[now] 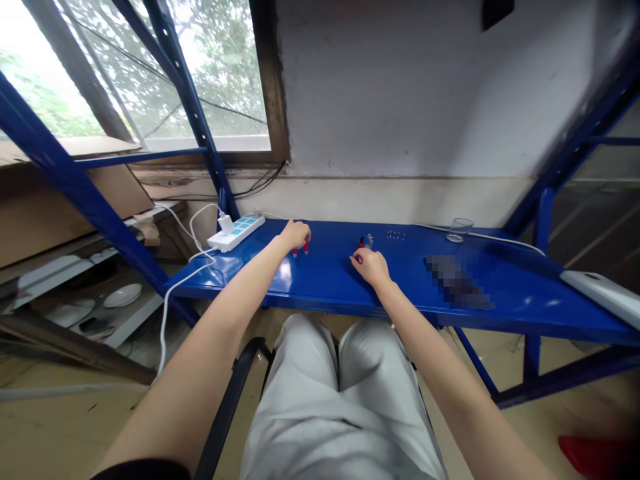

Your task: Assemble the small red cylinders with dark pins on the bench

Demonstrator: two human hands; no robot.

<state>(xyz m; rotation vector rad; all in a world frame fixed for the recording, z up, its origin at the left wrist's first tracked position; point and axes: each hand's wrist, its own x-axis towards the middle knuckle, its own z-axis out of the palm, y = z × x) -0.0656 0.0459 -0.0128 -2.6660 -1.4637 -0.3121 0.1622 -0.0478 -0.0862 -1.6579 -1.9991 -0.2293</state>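
Observation:
My left hand (296,235) is over the left part of the blue table, fingers curled down and closed on a small red piece (307,247) with a pale end. Beside it, partly under the hand, stands a second red piece (295,253). My right hand (371,265) rests low over the table near its middle, with thumb and fingers pinched together. What they hold, if anything, is too small to make out. Just behind those fingers are a red and black piece (361,243) and a small clear or silvery piece (369,240).
Several tiny metal parts (395,235) lie in rows behind my right hand. A clear glass cup (459,230) and a blurred-out dark object (457,283) are to the right. At the left end is a white power strip (237,233) with cables. Blue posts (187,87) frame the table (325,287).

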